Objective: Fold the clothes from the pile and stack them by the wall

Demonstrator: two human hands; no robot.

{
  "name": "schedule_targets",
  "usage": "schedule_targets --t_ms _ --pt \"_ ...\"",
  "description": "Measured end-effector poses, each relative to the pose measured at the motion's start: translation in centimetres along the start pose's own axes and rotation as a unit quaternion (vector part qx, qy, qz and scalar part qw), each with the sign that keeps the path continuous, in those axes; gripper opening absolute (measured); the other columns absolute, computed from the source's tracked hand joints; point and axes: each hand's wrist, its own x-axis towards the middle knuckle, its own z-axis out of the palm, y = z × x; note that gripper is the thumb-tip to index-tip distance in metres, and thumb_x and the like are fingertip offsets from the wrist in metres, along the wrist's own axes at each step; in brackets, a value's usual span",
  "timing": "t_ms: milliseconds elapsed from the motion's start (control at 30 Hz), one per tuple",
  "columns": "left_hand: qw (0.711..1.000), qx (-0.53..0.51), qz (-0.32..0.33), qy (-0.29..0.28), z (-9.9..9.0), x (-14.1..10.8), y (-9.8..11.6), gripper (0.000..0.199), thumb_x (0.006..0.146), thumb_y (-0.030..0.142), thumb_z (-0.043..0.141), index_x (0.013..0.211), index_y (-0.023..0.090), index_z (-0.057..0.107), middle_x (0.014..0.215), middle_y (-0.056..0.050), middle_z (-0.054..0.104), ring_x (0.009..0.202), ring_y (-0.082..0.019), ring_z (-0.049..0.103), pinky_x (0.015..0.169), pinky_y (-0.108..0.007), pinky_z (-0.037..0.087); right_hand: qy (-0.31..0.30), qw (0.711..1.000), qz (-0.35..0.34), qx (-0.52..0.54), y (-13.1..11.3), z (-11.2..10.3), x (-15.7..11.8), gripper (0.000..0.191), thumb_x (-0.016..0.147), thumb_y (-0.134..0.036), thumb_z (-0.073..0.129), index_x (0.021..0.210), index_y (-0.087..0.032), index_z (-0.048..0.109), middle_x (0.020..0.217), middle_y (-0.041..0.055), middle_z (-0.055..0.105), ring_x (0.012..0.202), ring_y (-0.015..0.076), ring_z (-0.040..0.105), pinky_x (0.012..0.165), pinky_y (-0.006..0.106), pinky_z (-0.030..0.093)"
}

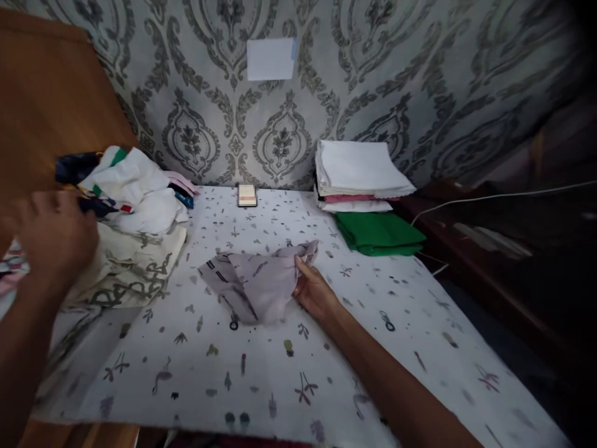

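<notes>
A crumpled grey cloth [268,283] with small dark printing lies in the middle of the table. Its right end is pinched between the thumb and fingers of my right hand [314,289], raised a little off the surface. Over at the left, my left hand [58,233] is beside a heap of loose clothes, its fingers curled and blurred; whether it grips any fabric cannot be made out. That heap has a white garment [149,202] with green and red parts on top, and a cream cloth [140,270] with large dark lettering below.
At the back right is a folded white stack [359,168], with a folded green cloth [380,233] in front. A small framed card [247,195] stands by the wall. The patterned tablecloth [261,386] covers the table. A wooden panel [60,81] rises at left; a white cable [494,194] hangs right.
</notes>
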Motion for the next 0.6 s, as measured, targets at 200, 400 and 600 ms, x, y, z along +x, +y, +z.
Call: schedule_targets --t_ms 200,400,600 --pt "0.968 0.162 0.135 -0.136 8.9 2.0 1.4 0.046 0.096 0.044 0.046 0.139 0.029 0.053 0.15 -0.009 0.05 0.143 -0.031 0.038 0.114 -0.046 0.033 0.027 0.997 0.027 0.063 0.5 -1.0 0.6 0.038 0.063 -0.041 0.09 0.076 -0.019 0.062 0.054 -0.0053 0.062 0.04 0.0064 0.05 0.037 0.016 0.043" --pt "0.916 0.393 -0.006 -0.079 4.9 3.9 -5.3 0.051 0.092 0.007 0.03 0.132 0.013 0.06 0.153 -0.018 0.044 0.138 -0.039 0.044 0.108 -0.066 0.032 -0.004 0.992 -0.007 0.124 0.4 -1.6 1.3 0.038 0.058 -0.024 0.093 0.086 -0.017 0.067 0.076 -0.0015 0.073 0.066 0.0118 0.068 0.065 0.022 0.059" --pt "0.915 0.402 0.002 0.021 4.0 4.1 -5.2 0.049 0.095 0.013 0.023 0.116 0.013 0.068 0.138 -0.021 0.059 0.13 -0.045 0.05 0.101 -0.074 0.032 -0.042 0.989 -0.016 0.141 0.2 -2.4 1.5 0.028 0.061 -0.021 0.091 0.075 -0.017 0.067 0.075 0.0004 0.074 0.07 0.0127 0.07 0.073 0.024 0.06"
